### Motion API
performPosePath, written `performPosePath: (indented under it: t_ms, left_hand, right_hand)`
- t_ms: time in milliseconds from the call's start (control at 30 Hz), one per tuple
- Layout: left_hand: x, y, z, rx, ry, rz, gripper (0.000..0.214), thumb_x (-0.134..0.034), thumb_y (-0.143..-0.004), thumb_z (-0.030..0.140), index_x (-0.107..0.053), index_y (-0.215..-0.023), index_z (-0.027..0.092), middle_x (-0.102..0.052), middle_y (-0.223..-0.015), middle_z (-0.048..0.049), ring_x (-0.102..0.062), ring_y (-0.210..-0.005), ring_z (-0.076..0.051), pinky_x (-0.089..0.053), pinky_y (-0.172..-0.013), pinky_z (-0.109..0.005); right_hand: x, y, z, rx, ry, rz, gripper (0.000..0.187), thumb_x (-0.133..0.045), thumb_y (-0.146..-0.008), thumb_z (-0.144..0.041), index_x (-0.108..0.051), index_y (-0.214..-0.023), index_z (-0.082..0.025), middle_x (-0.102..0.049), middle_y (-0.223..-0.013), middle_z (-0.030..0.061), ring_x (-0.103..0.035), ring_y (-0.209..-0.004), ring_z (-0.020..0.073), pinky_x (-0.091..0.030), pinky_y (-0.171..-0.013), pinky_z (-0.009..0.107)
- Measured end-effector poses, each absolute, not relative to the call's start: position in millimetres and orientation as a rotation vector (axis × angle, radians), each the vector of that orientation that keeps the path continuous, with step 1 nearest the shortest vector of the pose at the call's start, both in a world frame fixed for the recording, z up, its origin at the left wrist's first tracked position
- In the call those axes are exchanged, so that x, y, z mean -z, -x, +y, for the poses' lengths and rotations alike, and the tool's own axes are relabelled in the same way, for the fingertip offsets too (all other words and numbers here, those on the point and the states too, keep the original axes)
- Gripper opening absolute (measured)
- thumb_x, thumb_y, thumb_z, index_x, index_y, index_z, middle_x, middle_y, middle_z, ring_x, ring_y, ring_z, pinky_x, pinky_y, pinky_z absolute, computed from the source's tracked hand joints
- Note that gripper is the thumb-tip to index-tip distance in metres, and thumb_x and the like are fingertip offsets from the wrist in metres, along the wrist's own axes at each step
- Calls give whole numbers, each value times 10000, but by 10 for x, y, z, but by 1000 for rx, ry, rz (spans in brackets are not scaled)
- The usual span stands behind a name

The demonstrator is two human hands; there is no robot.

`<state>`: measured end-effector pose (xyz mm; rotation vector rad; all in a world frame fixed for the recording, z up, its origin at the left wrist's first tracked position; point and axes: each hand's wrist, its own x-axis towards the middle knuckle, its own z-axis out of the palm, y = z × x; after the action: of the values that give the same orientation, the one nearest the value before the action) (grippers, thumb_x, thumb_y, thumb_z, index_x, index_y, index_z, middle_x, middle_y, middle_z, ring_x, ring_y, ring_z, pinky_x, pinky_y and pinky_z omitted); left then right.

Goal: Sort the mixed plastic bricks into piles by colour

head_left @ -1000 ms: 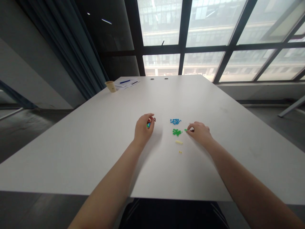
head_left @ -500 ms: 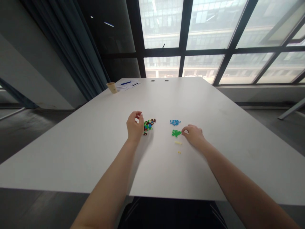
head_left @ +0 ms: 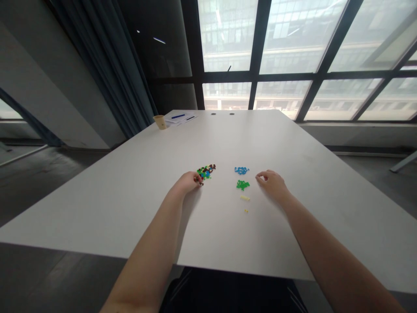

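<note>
On the long white table (head_left: 130,195), the left hand (head_left: 187,181) curls against a mixed heap of tiny multicoloured plastic pieces (head_left: 206,172); whether it pinches any, I cannot tell. The right hand (head_left: 273,183), loosely spread and empty, rests near a small heap of green plastic pieces (head_left: 243,185).

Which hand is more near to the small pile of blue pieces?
Right. The right hand is just right of the blue pieces, not touching; the left hand is farther, to their left, beside a mixed pile.
</note>
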<state>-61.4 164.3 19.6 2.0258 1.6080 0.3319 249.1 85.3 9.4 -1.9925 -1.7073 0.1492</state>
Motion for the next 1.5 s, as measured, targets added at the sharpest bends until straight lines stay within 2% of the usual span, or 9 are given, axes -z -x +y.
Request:
performPosePath:
  t_ms: [300, 467, 567, 867, 1067, 1500]
  left_hand:
    - [-139, 537, 1654, -386, -2175, 1494, 106, -572, -620, 211, -652, -670, 165, -638, -749, -52, -572, -725, -188, -429, -671, -272]
    - [-180, 514, 1638, -477, -2198, 1416, 183, -593, -576, 175, -671, -741, 180, -622, -822, -42, -559, -743, -179, -449, -699, -274]
    - [-164, 506, 1638, -493, -2189, 1346, 187, -589, -561, 166, -681, -722, 188, -604, -847, -38, -554, -754, -177, -454, -718, -281]
    - [-192, 465, 1627, -552, -2265, 1285, 76, -560, -619, 156, -634, -631, 167, -588, -773, -43, -543, -717, -163, -429, -688, -272]
    - [-286, 333, 1524, -695, -2145, 1236, 144, -507, -738, 277, -599, -772, 171, -578, -645, 8, -501, -573, -112, -398, -572, -232]
    - [-213, -39, 1259, -975, -1901, 863, 137, -642, -672, 261, -680, -766, 169, -679, -772, -42, -615, -706, -143, -489, -664, -247]
  right_hand:
    - [-122, -2458, 844, -136, 1986, -1737, 244, -460, -757, -333, -684, -777, -238, -540, -667, 6, -491, -648, 133, -327, -609, 255]
    - [-133, -2452, 845, -126, 1981, -1742, 241, -462, -755, -337, -683, -772, -241, -541, -673, 9, -488, -653, 135, -319, -602, 255]
    - [-136, -2446, 846, -124, 1982, -1748, 239, -460, -756, -336, -679, -774, -243, -544, -682, 10, -491, -662, 137, -317, -605, 257]
    - [-131, -2510, 872, -132, 1974, -1708, 247, -451, -752, -338, -675, -770, -235, -535, -669, 4, -502, -668, 142, -331, -638, 267]
    - [-184, -2792, 918, -17, 1982, -1494, 260, -455, -737, -328, -677, -781, -200, -514, -647, 11, -481, -620, 142, -345, -637, 273]
    - [-110, -2842, 947, -17, 1974, -1429, 265, -457, -717, -329, -678, -760, -190, -519, -639, 11, -471, -622, 144, -348, -640, 276]
